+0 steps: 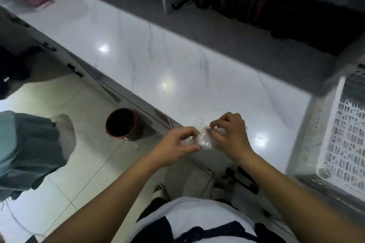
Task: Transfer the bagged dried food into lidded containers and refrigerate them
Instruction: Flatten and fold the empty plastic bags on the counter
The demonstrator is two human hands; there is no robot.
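Bag (204,138) (clear plastic) pinched by both hands (177,145).

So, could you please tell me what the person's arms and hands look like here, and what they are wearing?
Both forearms are bare up to the frame's bottom edge, with no sleeves showing. The left hand and right hand have no gloves, and no rings, watch or bracelets can be made out. Below them shows a white top with dark markings.

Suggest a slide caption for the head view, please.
Both hands, left hand and right hand, pinch a small clear plastic bag over the white counter edge.
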